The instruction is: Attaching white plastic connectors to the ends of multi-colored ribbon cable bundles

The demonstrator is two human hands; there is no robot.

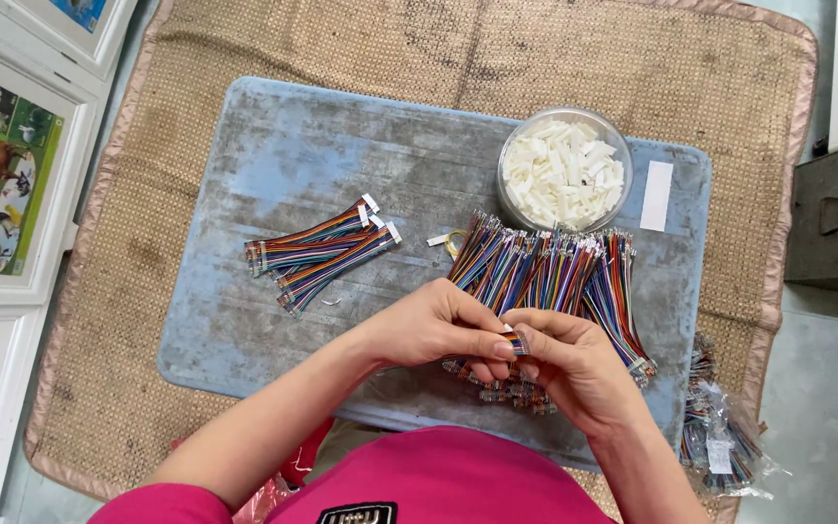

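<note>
1. both hands meet over the near edge of the blue-grey board (273,165); the left hand (435,325) and the right hand (574,364) are pinched together, fingertips touching, on one short multicoloured ribbon cable (517,341).
2. only the cable's striped end shows between the thumbs; whether a white connector housing already sits on it cannot be told, as the fingers hide it.
3. directly beyond the hands lies the loose cable pile (545,272), fanned across the board with bare ends pointing away from the person.
4. behind the pile stands a round clear tub (564,173) full of small white plastic housings, touching the pile's far edge.
5. to the left, well apart from the hands, lies a small finished bundle (320,254) of cables with white ends.
6. judged step: seating a housing on a cable end. the next move appears to call for firm, square thumb pressure, then laying the piece with the bundle.
7. bagged cables (720,437) wait on the woven mat (244,39) at right.
</note>
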